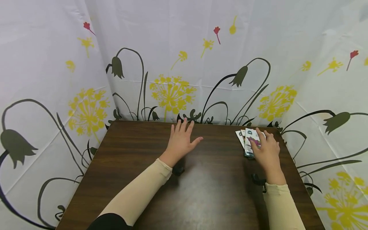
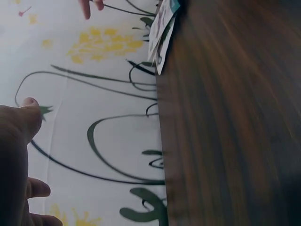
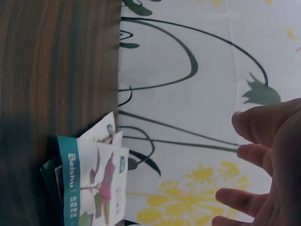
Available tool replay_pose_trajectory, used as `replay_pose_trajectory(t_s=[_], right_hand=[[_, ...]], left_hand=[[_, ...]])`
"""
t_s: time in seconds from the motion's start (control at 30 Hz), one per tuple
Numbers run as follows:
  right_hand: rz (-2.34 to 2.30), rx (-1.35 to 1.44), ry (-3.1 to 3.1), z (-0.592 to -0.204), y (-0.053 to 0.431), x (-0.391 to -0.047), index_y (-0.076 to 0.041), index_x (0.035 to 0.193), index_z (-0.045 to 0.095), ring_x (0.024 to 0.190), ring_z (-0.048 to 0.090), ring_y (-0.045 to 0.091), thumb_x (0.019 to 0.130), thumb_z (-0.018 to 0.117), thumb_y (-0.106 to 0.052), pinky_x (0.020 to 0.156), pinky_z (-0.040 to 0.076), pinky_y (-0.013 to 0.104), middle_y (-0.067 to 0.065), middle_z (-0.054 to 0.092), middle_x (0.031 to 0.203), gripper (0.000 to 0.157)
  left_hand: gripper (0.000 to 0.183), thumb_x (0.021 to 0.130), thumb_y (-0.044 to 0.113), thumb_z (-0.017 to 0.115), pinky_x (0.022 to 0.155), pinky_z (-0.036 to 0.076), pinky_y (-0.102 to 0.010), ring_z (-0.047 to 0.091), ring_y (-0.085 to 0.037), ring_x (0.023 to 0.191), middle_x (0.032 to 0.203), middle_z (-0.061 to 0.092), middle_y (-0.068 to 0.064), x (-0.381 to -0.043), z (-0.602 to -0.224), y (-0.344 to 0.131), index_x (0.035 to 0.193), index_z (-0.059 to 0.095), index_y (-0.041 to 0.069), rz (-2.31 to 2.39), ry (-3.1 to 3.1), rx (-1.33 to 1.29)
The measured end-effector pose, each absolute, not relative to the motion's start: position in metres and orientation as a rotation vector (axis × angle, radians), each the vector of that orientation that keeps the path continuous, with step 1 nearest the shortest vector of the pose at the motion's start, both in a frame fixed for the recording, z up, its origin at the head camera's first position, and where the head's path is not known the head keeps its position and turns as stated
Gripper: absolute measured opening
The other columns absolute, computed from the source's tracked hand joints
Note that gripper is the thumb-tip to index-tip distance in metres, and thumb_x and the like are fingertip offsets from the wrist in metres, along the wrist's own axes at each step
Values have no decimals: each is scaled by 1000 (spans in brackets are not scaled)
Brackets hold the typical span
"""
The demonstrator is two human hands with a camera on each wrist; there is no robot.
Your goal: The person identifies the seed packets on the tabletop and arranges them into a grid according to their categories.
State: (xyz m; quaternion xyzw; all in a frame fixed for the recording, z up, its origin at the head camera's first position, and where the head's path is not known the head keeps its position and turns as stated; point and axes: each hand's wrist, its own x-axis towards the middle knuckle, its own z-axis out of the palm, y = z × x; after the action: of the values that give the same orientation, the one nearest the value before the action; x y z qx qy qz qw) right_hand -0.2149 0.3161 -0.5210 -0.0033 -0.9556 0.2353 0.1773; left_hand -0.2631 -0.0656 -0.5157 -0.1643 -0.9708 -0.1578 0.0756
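A small stack of flat printed packets [image 1: 248, 140] lies at the far right of the brown table. The top packet [image 3: 101, 183] is white with a teal band reading "Beishu" and a pink plant picture; the ones beneath are mostly hidden. My right hand [image 1: 267, 150] hovers just over the stack's right side, fingers loosely bent and apart from the packets in the right wrist view. Above the middle of the table, toward its back edge, my left hand [image 1: 179, 140] has its fingers spread and holds nothing. The packets [image 2: 162, 35] also show at the top of the left wrist view.
The dark wood-grain table [image 1: 212, 185] ends at a white curtain [image 1: 172, 38] printed with flowers, which stands close behind its back edge and along both sides. A dark wrist-camera mount [image 1: 178, 170] hangs under the left wrist, another mount [image 1: 257, 180] beside the right.
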Motion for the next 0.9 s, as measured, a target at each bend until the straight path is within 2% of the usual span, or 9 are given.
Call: replay_pose_trajectory(t_s=[0.17,0.4,0.67,0.9], right_hand=[[733,-103,-2721,-525,326,-212,-8,165,45,144,39,68,107,66,-25,110,29,85,43,42,158,64],[812,-305,-2837,-535,337,-213,-11,171,35,147,36,66,110,59,-33,115,26,82,41,38,162,69],[837,-371,-2878,-549,346,-214,-10,170,36,147,35,67,110,58,-36,114,27,82,39,37,163,68],[841,-428,-2917,-558,348,-217,-9,169,36,147,33,67,109,57,-38,114,28,82,41,34,163,70]], left_hand=[[94,104,80,44,134,19,-68,21,-43,169,180,26,-19,-265,-519,-43,173,32,19,-555,-2894,-513],[89,106,76,46,133,25,-66,26,-40,168,179,31,-19,-266,-528,-13,172,36,17,-577,-2904,-532],[86,107,73,48,133,27,-63,31,-38,166,177,36,-18,-266,-533,15,170,39,17,-590,-2933,-581],[85,107,73,48,134,26,-60,30,-34,168,178,35,-14,-265,-538,40,171,38,19,-532,-3006,-602]])
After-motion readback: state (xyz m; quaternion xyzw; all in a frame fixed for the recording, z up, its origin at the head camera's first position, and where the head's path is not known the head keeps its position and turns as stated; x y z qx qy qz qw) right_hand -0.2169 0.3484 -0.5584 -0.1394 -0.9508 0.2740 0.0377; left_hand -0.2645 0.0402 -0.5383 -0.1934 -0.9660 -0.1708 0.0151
